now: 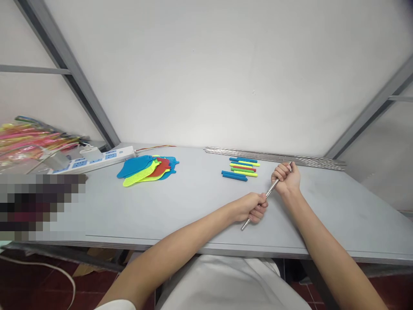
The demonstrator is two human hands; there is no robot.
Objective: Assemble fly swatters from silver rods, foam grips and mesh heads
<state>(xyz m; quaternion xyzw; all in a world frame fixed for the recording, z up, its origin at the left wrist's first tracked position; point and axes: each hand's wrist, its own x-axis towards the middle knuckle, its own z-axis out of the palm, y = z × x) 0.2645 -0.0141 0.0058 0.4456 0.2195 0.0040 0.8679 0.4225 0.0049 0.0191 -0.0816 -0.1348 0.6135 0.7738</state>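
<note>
A shiny metal rod point(272, 187) slants across the space in front of me, both fists wrapped round it. My left hand point(254, 207) grips its lower part, and the rod's end sticks out below that fist. Higher up and to the right, my right hand point(285, 177) is closed round the upper part. Just left of my right hand lie several coloured plastic handle tubes point(243, 169) in blue, yellow, green and red. Flat fly swatter heads point(145, 168) in blue, yellow and red overlap in a pile farther left.
Several long metal rods point(274, 156) lie along the wall at the table's back. A white power strip point(97, 160) with plugs and cables sits at the left, beside plastic-wrapped colourful items point(30, 140). Grey metal posts point(80, 82) frame the grey table point(193, 206).
</note>
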